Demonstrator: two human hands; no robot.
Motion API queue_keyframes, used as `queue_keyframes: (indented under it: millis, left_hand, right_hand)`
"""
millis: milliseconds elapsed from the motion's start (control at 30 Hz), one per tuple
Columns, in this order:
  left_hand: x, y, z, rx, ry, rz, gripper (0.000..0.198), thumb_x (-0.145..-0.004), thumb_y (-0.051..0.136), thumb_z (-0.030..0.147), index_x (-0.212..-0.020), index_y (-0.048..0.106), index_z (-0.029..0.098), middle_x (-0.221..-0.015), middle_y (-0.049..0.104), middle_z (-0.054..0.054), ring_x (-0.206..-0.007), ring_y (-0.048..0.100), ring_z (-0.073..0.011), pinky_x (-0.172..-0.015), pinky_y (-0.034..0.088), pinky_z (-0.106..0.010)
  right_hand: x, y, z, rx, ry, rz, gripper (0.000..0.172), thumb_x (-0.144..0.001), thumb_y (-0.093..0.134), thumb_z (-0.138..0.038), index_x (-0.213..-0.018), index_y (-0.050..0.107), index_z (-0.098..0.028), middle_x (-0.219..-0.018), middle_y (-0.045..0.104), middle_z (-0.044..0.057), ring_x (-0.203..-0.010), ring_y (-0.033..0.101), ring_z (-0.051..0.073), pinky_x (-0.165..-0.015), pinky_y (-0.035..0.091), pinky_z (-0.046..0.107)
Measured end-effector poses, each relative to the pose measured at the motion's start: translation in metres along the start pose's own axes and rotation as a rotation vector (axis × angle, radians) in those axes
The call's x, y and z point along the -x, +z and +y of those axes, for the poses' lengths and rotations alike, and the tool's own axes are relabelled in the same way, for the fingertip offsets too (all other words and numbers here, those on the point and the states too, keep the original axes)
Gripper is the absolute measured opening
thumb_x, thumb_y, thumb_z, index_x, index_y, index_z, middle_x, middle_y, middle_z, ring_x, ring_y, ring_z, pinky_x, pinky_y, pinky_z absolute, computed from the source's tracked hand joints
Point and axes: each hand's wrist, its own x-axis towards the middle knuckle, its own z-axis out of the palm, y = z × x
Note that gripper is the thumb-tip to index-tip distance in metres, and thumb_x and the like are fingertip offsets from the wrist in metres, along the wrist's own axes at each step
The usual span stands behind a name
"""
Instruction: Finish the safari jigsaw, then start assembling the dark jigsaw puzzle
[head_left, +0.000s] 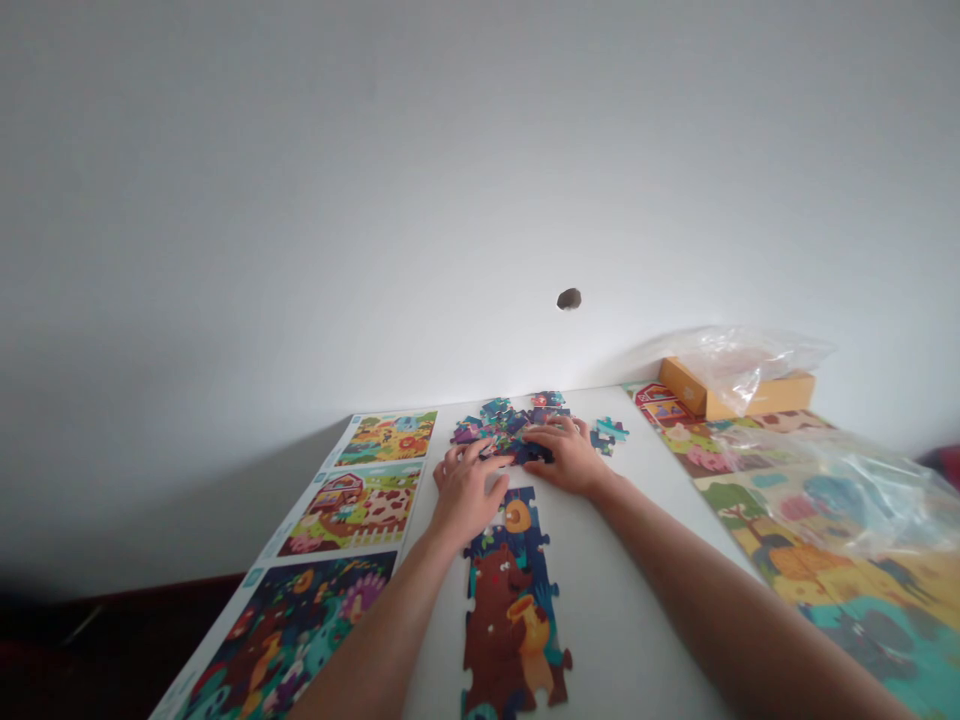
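Observation:
A loose pile of jigsaw puzzle pieces (514, 422) lies at the far end of the white table, close to the wall. My left hand (469, 487) rests at the pile's near left side with its fingers spread over the pieces. From the right, my right hand (568, 457) reaches onto the pile, fingers apart and slightly bent; its fingertips partly cover the pieces under them. Nearer to me, between my forearms, is a joined strip of puzzle (499, 590) showing a brown bear with a yellow jar. My left thumb is close to the strip's far end.
A reference sheet (367, 505) with three pictures lies along the left. On the right are assembled puzzles (787, 560), partly under clear plastic bags (892, 500). A yellow box (772, 396) stands at the back right. The wall (450, 250) has a hole (569, 299).

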Motion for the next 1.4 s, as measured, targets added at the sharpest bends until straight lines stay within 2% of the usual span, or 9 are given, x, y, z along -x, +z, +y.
queue_keyframes:
  millis: [133, 333, 533, 767, 900, 1033, 1133, 1267, 1400]
  left_hand:
    - [0.0, 0.002, -0.002, -0.021, 0.006, -0.001, 0.031, -0.088, 0.061, 0.031, -0.114, 0.075, 0.04, -0.14, 0.059, -0.004, -0.126, 0.05, -0.0355, -0.103, 0.041, -0.056]
    - [-0.001, 0.003, -0.003, -0.016, -0.027, -0.006, 0.039, -0.086, 0.061, 0.031, -0.125, 0.07, 0.031, -0.139, 0.059, -0.007, -0.127, 0.048, -0.0352, -0.104, 0.041, -0.057]
    - [-0.001, 0.004, -0.004, -0.017, -0.018, 0.012, 0.047, -0.086, 0.051, 0.011, -0.111, 0.076, 0.043, -0.137, 0.061, -0.001, -0.125, 0.05, -0.0313, -0.103, 0.044, -0.053]
    - [-0.002, 0.008, -0.008, -0.034, -0.088, 0.079, 0.058, -0.078, 0.05, 0.002, -0.109, 0.078, 0.042, -0.133, 0.064, -0.002, -0.12, 0.051, -0.0328, -0.099, 0.046, -0.055]
    - [-0.002, 0.007, -0.008, -0.005, -0.088, 0.089, 0.059, -0.077, 0.049, 0.0, -0.103, 0.079, 0.042, -0.131, 0.065, 0.0, -0.119, 0.053, -0.0307, -0.1, 0.047, -0.053]
    - [-0.004, 0.004, -0.008, 0.055, -0.094, 0.113, 0.045, -0.082, 0.054, 0.008, -0.103, 0.08, 0.039, -0.13, 0.068, 0.001, -0.118, 0.057, -0.0285, -0.104, 0.045, -0.051]
    - [-0.006, 0.003, -0.008, 0.169, -0.09, 0.14, 0.035, -0.088, 0.058, 0.019, -0.113, 0.076, 0.037, -0.121, 0.074, 0.001, -0.114, 0.061, -0.0257, -0.104, 0.046, -0.047]
    - [-0.007, 0.0, -0.006, 0.304, -0.117, 0.144, 0.034, -0.092, 0.059, 0.029, -0.124, 0.07, 0.034, -0.101, 0.08, -0.001, -0.102, 0.067, -0.0225, -0.1, 0.049, -0.044]
    - [-0.007, -0.004, -0.002, 0.387, -0.111, 0.114, 0.036, -0.091, 0.06, 0.029, -0.126, 0.068, 0.035, -0.097, 0.079, 0.0, -0.103, 0.069, -0.0213, -0.1, 0.05, -0.044]
  right_hand:
    - [-0.002, 0.003, 0.0, -0.005, 0.002, 0.025, 0.034, -0.085, 0.072, -0.045, -0.116, 0.07, -0.03, -0.12, 0.072, 0.005, -0.118, 0.052, 0.03, -0.107, 0.026, 0.054]
    - [-0.004, 0.003, 0.002, -0.033, 0.033, 0.049, 0.044, -0.081, 0.077, -0.043, -0.121, 0.067, -0.027, -0.11, 0.072, 0.006, -0.11, 0.053, 0.029, -0.103, 0.031, 0.051]
    - [-0.003, 0.001, 0.002, -0.016, 0.04, 0.024, 0.041, -0.085, 0.072, -0.042, -0.123, 0.066, -0.028, -0.113, 0.068, 0.008, -0.112, 0.052, 0.029, -0.105, 0.03, 0.051]
    - [0.001, -0.011, -0.005, 0.091, 0.108, -0.019, 0.055, -0.078, 0.071, -0.034, -0.131, 0.059, -0.026, -0.119, 0.066, 0.011, -0.119, 0.049, 0.034, -0.11, 0.011, 0.067]
    - [0.0, -0.011, -0.004, 0.044, 0.106, 0.002, 0.052, -0.075, 0.072, -0.03, -0.126, 0.063, -0.026, -0.113, 0.068, 0.009, -0.115, 0.052, 0.032, -0.11, 0.019, 0.062]
    - [-0.002, -0.01, 0.001, -0.154, 0.139, 0.13, 0.03, -0.077, 0.065, -0.023, -0.107, 0.072, -0.026, -0.096, 0.071, 0.004, -0.099, 0.061, 0.025, -0.103, 0.035, 0.051]
    - [-0.003, -0.01, 0.005, -0.384, 0.212, 0.215, 0.017, -0.078, 0.061, -0.027, -0.089, 0.074, -0.023, -0.08, 0.07, 0.002, -0.078, 0.063, 0.02, -0.089, 0.047, 0.04]
    - [-0.007, -0.007, 0.003, -0.715, 0.281, 0.244, 0.021, -0.075, 0.066, -0.036, -0.085, 0.073, -0.019, -0.073, 0.069, 0.002, -0.066, 0.06, 0.017, -0.068, 0.05, 0.032]
    - [-0.011, -0.003, -0.008, -0.959, 0.283, 0.169, 0.027, -0.069, 0.075, -0.042, -0.078, 0.07, -0.017, -0.073, 0.069, 0.003, -0.063, 0.06, 0.015, -0.062, 0.048, 0.029]
